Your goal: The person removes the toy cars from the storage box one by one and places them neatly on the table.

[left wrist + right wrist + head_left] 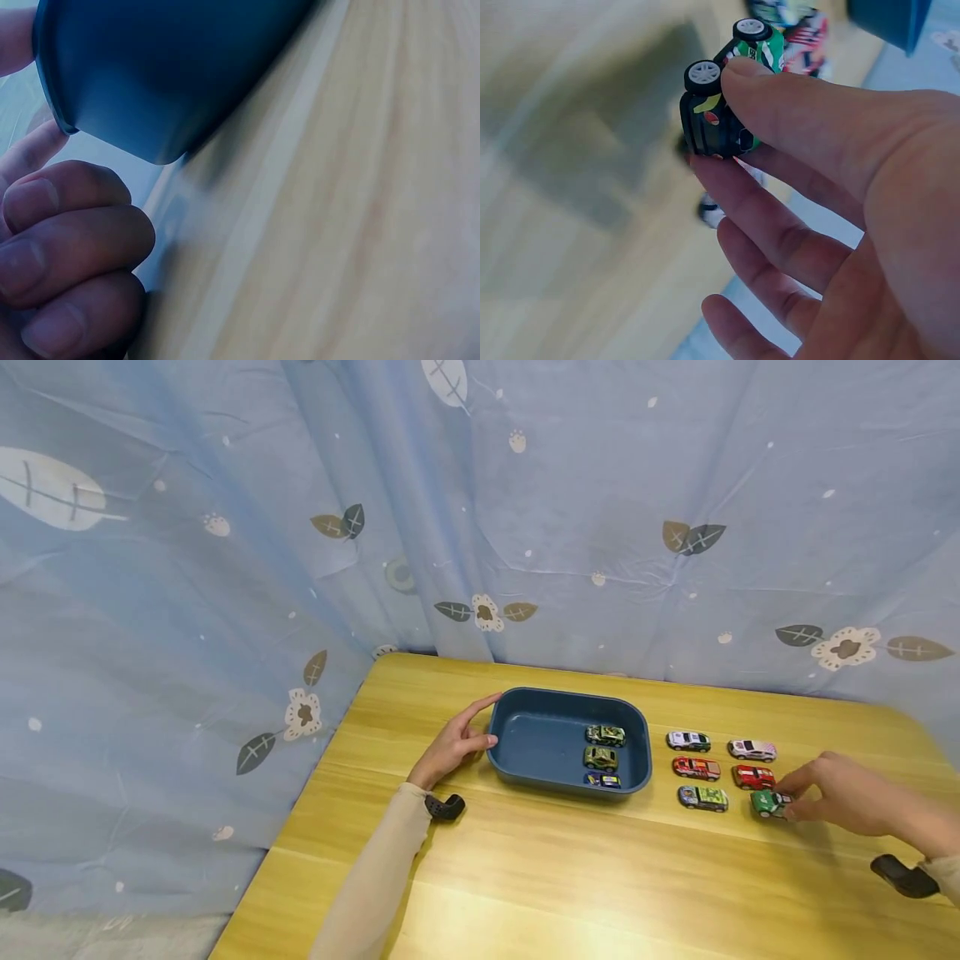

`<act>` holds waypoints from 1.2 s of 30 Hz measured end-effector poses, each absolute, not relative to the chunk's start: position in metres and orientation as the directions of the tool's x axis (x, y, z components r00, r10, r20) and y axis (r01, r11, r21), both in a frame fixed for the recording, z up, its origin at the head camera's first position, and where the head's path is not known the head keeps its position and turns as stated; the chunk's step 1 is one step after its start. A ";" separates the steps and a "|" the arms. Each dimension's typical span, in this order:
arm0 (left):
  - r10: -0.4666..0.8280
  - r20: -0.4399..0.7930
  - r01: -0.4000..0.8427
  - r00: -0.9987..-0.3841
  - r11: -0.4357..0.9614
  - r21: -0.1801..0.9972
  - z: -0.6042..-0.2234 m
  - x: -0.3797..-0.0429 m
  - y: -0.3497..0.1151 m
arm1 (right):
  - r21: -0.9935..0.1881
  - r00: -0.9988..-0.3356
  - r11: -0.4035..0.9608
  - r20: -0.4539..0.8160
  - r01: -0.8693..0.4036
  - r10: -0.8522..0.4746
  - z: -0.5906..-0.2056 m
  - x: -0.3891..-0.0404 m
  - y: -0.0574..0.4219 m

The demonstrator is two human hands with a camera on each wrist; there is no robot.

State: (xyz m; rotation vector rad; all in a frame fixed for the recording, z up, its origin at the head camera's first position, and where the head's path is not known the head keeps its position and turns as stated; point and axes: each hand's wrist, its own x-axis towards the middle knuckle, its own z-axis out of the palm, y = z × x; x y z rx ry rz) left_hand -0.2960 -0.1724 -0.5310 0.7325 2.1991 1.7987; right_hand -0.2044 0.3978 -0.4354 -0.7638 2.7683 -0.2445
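My right hand (840, 793) pinches a green toy car (769, 52) between thumb and fingers, at the near right end of the toy cars. In the right wrist view its grey wheels and dark end show, while the other fingers spread loosely below. My left hand (453, 747) holds the left end of a dark blue plastic tray (555, 787), thumb and index finger at its rim. The left wrist view shows its other fingers (75, 255) curled beside the tray wall. Inside the tray, a camouflage car (605, 736), an olive car (601, 758) and a purple-blue car (602, 780) line the right side.
Between tray and right hand stand a white-green car (688, 742), a red-orange car (696, 767), and a green-grey car (702, 798). Next to them are a white-pink car (752, 750) and a red car (753, 777). A blue patterned curtain (570, 527) hangs behind the wooden table (525, 877).
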 end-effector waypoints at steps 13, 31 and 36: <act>0.490 0.146 0.243 -0.859 0.140 0.960 -0.534 -0.293 -0.173 | -0.163 -0.849 0.847 -0.077 -0.506 -0.522 -0.463 -0.194 0.402; 0.493 0.142 0.234 -0.858 0.131 0.963 -0.533 -0.294 -0.173 | -0.131 -0.858 0.855 -0.043 -0.502 -0.511 -0.469 -0.196 0.400; 0.495 0.143 0.236 -0.857 0.130 0.963 -0.532 -0.295 -0.173 | -0.133 -0.866 0.864 -0.063 -0.486 -0.497 -0.469 -0.197 0.400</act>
